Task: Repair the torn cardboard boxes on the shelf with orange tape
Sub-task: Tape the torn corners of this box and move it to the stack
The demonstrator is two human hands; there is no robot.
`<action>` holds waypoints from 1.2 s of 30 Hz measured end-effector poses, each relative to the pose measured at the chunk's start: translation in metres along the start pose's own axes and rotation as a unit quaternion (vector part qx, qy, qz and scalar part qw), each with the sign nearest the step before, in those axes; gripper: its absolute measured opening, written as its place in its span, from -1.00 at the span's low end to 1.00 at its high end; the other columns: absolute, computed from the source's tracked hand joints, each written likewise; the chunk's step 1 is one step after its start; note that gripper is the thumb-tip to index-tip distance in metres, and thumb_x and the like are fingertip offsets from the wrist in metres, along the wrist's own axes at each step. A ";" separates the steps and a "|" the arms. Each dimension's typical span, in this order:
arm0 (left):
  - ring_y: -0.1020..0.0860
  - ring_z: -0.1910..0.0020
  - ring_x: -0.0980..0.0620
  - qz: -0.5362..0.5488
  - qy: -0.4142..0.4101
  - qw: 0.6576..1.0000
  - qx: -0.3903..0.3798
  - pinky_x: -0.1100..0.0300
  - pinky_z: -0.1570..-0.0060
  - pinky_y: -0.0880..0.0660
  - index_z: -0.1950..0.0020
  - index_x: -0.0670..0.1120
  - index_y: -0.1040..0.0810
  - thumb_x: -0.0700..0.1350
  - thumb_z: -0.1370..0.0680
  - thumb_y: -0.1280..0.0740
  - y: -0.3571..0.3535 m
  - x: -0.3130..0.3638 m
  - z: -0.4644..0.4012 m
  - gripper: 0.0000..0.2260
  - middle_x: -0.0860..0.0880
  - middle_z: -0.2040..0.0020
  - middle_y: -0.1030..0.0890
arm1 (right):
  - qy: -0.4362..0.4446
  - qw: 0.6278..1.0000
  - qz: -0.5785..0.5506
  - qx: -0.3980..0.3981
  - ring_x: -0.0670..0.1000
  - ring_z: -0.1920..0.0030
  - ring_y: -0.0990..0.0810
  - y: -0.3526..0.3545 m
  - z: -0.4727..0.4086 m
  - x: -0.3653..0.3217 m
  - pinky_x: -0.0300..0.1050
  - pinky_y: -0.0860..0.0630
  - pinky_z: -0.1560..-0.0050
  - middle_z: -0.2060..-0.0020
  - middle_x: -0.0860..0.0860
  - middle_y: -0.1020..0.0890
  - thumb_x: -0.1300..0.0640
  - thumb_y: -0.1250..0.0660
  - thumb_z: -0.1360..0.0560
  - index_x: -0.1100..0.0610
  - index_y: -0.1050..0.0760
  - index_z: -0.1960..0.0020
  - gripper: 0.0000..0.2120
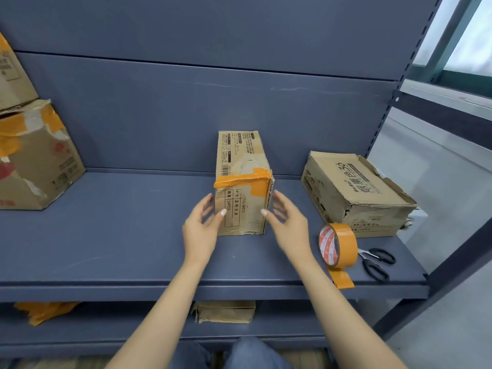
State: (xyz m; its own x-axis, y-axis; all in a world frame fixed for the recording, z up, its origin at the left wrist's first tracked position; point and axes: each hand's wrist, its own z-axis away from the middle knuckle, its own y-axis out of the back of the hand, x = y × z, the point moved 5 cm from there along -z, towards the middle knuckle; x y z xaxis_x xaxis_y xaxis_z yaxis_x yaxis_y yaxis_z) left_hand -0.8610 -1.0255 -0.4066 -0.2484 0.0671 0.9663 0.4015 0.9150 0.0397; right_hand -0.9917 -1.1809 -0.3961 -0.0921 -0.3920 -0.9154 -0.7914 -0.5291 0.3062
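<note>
On the blue metal shelf (pixel 106 235), seen from the head camera, the left hand (pixel 201 227) and right hand (pixel 286 222) flank the small taped box (pixel 242 187), fingers spread and relaxed, gripping nothing. This box looks mended, its creased cardboard banded with glossy orange strips. Next, I judge, comes the tape roll (pixel 338 246) beside the scissors (pixel 378 262), for the ragged-edged torn box (pixel 354 193) at right.
</note>
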 end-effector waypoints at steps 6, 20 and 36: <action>-0.57 -0.09 0.20 -0.012 0.055 0.998 -0.007 0.26 -0.14 -0.53 -0.28 -0.09 -0.55 -0.24 -0.52 -0.40 -0.003 -0.016 0.005 -0.67 0.08 -0.10 -0.62 | -0.035 0.999 -0.001 -0.038 -0.20 -0.12 -0.53 -0.016 0.015 0.009 -0.58 -0.42 0.00 -0.21 -0.04 -0.60 0.18 -0.35 -0.56 0.08 -0.42 -0.42 -0.56; -0.53 -0.23 0.20 0.141 -0.113 0.984 -0.010 0.38 -0.08 -0.49 -0.33 -0.09 -0.49 -0.08 -0.40 -0.43 0.023 0.112 0.019 -0.51 0.05 -0.24 -0.58 | 0.201 0.977 -0.049 0.046 -0.35 -0.30 -0.42 0.017 0.034 -0.086 -0.34 -0.38 -0.31 -0.28 -0.32 -0.45 0.19 -0.51 -0.41 -0.10 -0.28 -0.42 -0.32; -0.57 -0.16 0.24 0.098 -0.081 0.992 -0.018 0.34 -0.09 -0.52 -0.35 -0.02 -0.48 -0.24 -0.47 -0.45 0.001 0.091 -0.019 -0.53 0.13 -0.20 -0.59 | 0.131 0.988 -0.072 0.031 -0.16 -0.24 -0.55 0.010 -0.017 -0.086 -0.03 -0.52 -0.27 -0.27 -0.09 -0.57 0.11 -0.44 -0.49 0.01 -0.37 -0.46 -0.43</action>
State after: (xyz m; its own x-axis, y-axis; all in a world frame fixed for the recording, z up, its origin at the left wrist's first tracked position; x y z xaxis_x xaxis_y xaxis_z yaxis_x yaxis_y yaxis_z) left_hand -0.8663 -1.0260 -0.3134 -0.3002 0.3072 0.9030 0.4865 0.8637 -0.1321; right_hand -0.9819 -1.1655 -0.3102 0.1764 -0.5017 -0.8469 -0.8209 -0.5497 0.1547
